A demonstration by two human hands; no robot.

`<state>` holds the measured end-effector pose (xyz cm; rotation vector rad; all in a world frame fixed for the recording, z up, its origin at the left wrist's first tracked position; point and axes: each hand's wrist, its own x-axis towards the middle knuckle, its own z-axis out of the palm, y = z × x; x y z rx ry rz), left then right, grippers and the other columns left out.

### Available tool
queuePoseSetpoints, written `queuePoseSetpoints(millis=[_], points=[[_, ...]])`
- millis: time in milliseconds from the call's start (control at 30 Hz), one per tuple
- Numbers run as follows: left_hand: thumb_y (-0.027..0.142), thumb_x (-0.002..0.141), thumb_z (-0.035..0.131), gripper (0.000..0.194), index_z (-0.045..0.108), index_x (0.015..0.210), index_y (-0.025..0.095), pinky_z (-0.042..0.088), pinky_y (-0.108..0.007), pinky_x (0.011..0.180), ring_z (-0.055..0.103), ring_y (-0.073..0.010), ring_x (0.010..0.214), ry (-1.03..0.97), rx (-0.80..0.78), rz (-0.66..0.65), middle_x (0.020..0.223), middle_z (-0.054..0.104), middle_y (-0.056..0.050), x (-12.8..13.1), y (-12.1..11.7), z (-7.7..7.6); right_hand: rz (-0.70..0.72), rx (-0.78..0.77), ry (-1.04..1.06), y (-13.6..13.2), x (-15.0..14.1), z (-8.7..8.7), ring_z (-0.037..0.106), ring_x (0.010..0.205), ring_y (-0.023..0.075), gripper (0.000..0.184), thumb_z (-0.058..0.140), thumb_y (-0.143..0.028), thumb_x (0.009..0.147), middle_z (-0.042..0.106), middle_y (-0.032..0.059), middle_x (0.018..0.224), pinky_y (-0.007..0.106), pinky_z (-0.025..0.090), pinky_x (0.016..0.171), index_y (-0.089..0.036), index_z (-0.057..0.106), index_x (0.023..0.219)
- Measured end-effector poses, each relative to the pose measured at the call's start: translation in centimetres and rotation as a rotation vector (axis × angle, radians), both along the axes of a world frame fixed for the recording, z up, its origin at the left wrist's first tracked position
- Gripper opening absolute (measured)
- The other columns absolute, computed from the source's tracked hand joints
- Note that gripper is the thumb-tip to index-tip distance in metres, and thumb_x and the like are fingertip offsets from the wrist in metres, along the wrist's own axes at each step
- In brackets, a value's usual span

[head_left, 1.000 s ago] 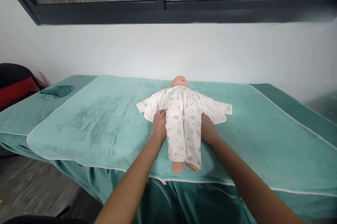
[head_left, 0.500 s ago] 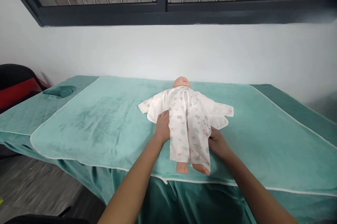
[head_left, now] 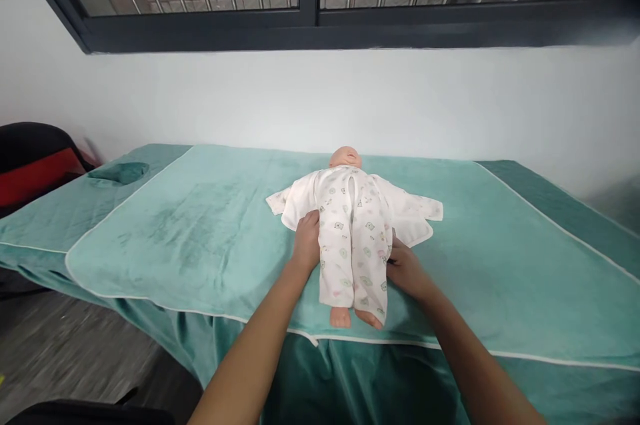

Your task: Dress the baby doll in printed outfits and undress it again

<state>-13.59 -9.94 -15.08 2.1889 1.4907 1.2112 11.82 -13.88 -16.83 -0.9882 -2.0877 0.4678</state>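
Observation:
A baby doll (head_left: 345, 158) lies on its back, head toward the wall, wearing a white long-sleeved top (head_left: 305, 194) with its arms spread. White trousers (head_left: 345, 245) with a small green animal print cover its front from the chest down. Both feet (head_left: 341, 317) stick out below the cuffs. My left hand (head_left: 306, 242) is closed on the left edge of the trousers at thigh height, its fingertips partly tucked out of sight. At the opposite edge, my right hand (head_left: 406, 266) has its fingers curled against the fabric, some of them hidden by it.
Under the doll is a light green plush mat (head_left: 190, 232) with white piping, spread over a darker green bed cover (head_left: 530, 178). A folded recess (head_left: 120, 173) shows at the left. A black and red chair (head_left: 40, 168) stands beyond the left end; a wall and window (head_left: 320, 32) rise behind.
My right hand has moved left and inward along with the right trouser leg, and the two legs now sit closer together. My left hand stays almost where it was.

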Motion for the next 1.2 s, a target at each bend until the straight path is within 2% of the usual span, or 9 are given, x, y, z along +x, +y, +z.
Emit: queuePoseSetpoints(millis=[167, 367, 533, 667, 767, 867, 1033, 1100, 1200], points=[[0.019, 0.092, 0.047, 0.026, 0.071, 0.103, 0.018, 0.048, -0.042, 0.091, 0.061, -0.0265, 0.102, 0.145, 0.108, 0.059, 0.106, 0.068, -0.012, -1.0, -1.2, -0.4, -0.078, 0.003, -0.042, -0.3, -0.3, 0.2, 0.063, 0.113, 0.0282, 0.022, 0.061, -0.024, 0.087, 0.067, 0.0066, 0.124, 0.039, 0.054, 0.089, -0.028, 0.079, 0.098], [0.021, 0.091, 0.052, 0.022, 0.073, 0.100, 0.020, 0.046, -0.042, 0.091, 0.059, -0.0251, 0.105, 0.183, 0.207, 0.027, 0.107, 0.069, -0.010, -3.1, -4.0, -0.7, -0.198, 0.301, -0.203, -0.7, -0.4, -0.3, 0.061, 0.097, 0.0289, 0.019, 0.059, -0.013, 0.081, 0.069, 0.0101, 0.091, 0.043, 0.047, 0.083, -0.021, 0.075, 0.073], [0.018, 0.090, 0.050, 0.026, 0.075, 0.095, 0.021, 0.047, -0.045, 0.095, 0.058, -0.0256, 0.112, 0.145, 0.159, -0.037, 0.109, 0.070, -0.010, -3.3, -4.5, -1.1, -0.190, 0.311, -0.268, -1.5, -0.3, 0.1, 0.056, 0.085, 0.0248, 0.021, 0.056, -0.010, 0.079, 0.064, 0.0092, 0.082, 0.038, 0.043, 0.073, -0.020, 0.069, 0.065], [0.010, 0.086, 0.046, 0.031, 0.075, 0.085, 0.021, 0.048, -0.043, 0.096, 0.060, -0.0236, 0.109, 0.010, 0.088, -0.024, 0.101, 0.072, -0.007, -3.7, -4.2, -1.1, -0.111, 0.214, -0.260, -3.3, 0.6, 0.5, 0.056, 0.082, 0.0241, 0.021, 0.054, -0.013, 0.084, 0.065, 0.0078, 0.083, 0.039, 0.045, 0.073, -0.022, 0.070, 0.074], [0.009, 0.084, 0.045, 0.037, 0.072, 0.104, 0.021, 0.049, -0.038, 0.099, 0.062, -0.0204, 0.108, -0.138, -0.051, 0.027, 0.112, 0.070, -0.006, -5.0, -3.4, -0.4, -0.092, 0.079, -0.169, -4.1, 2.6, 0.4, 0.061, 0.096, 0.0251, 0.024, 0.051, -0.016, 0.088, 0.069, 0.0058, 0.100, 0.041, 0.049, 0.085, -0.026, 0.071, 0.097], [0.020, 0.085, 0.050, 0.038, 0.065, 0.120, 0.015, 0.049, -0.038, 0.098, 0.063, -0.0226, 0.104, -0.127, -0.172, 0.237, 0.121, 0.063, -0.013, -6.5, -2.2, 0.6, -0.341, -0.005, -0.091, -2.9, 5.7, 0.1, 0.063, 0.101, 0.0258, 0.027, 0.049, -0.024, 0.089, 0.068, 0.0065, 0.110, 0.042, 0.049, 0.090, -0.026, 0.067, 0.109], [0.024, 0.080, 0.057, 0.034, 0.064, 0.110, 0.011, 0.048, -0.043, 0.090, 0.063, -0.0312, 0.101, 0.029, -0.340, 0.487, 0.118, 0.060, -0.020, -6.4, 0.1, 1.7, -0.832, -0.102, -0.251, 2.4, 9.3, 0.5, 0.058, 0.107, 0.0361, 0.049, 0.054, -0.049, 0.085, 0.065, 0.0192, 0.113, 0.052, 0.045, 0.094, -0.013, 0.065, 0.116], [0.019, 0.076, 0.058, 0.030, 0.065, 0.104, 0.013, 0.047, -0.044, 0.089, 0.063, -0.0325, 0.100, 0.006, -0.397, 0.504, 0.109, 0.065, -0.019, -6.0, 0.7, 2.0, -0.850, -0.265, -0.231, 4.1, 9.4, 1.4, 0.060, 0.101, 0.0368, 0.053, 0.058, -0.054, 0.081, 0.067, 0.0195, 0.108, 0.052, 0.045, 0.089, -0.012, 0.066, 0.112], [0.015, 0.069, 0.061, 0.026, 0.067, 0.094, 0.015, 0.049, -0.038, 0.082, 0.065, -0.0279, 0.089, -0.082, -0.436, 0.448, 0.089, 0.069, -0.011, -6.1, 1.1, 3.2, -0.716, -0.448, -0.139, 5.6, 8.8, 3.6, 0.064, 0.088, 0.0319, 0.040, 0.069, -0.051, 0.071, 0.070, 0.0134, 0.093, 0.045, 0.048, 0.081, -0.017, 0.069, 0.092]])
